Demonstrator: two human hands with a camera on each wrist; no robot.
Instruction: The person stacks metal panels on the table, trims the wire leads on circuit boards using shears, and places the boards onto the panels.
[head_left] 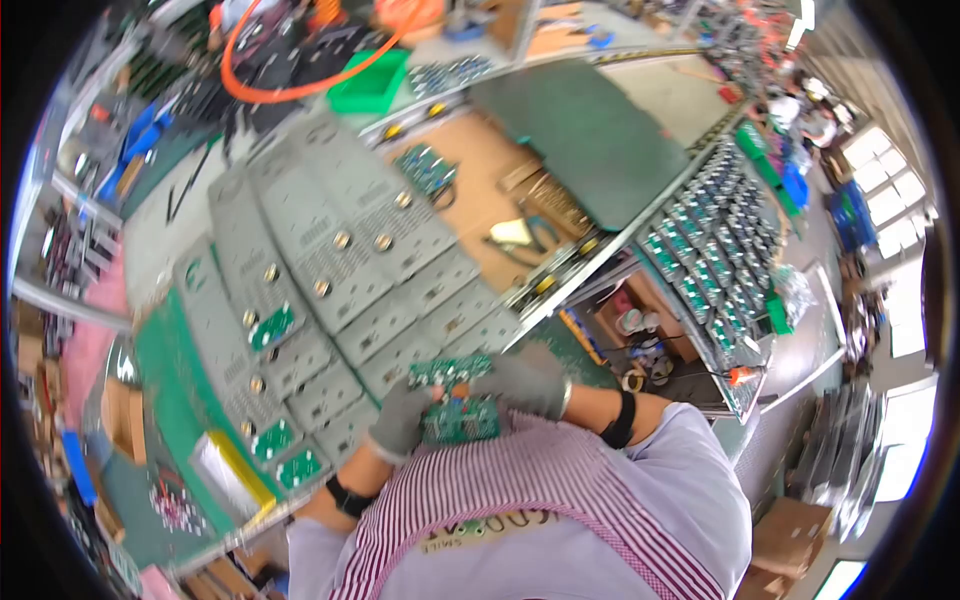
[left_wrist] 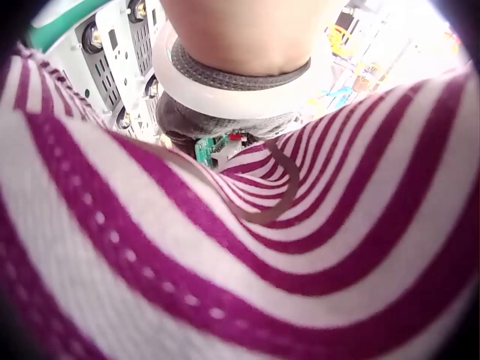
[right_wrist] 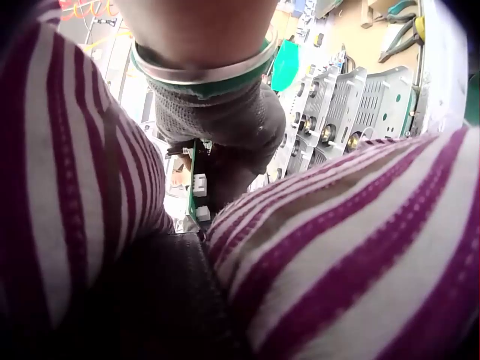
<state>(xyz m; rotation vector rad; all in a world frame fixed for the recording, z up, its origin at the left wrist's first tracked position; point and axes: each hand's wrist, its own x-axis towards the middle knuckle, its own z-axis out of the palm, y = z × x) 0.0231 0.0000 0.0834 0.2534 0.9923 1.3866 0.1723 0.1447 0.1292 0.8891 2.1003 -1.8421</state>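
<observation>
Two green circuit boards are held close to the striped apron (head_left: 420,500): an upper circuit board (head_left: 450,371) at 12 o'clock and a lower circuit board (head_left: 464,422) at 6 o'clock from the fingertips between them. The gloved left hand (head_left: 402,418), at 9 o'clock, looks clamped on the lower board's edge. The gloved right hand (head_left: 528,384), at 2 o'clock, has its fingers curled in and seems to pinch the upper board; exact contact is blurred, and whether the boards are joined cannot be told.

At 11 o'clock lie grey slotted metal panels (head_left: 335,215); a rack of circuit boards (head_left: 712,245) stands at 2 o'clock.

The step in hand looks like close two-handed work on the boards. The next move probably calls for keeping both edges steady, with fingers clear of the white connectors (right_wrist: 200,185).
</observation>
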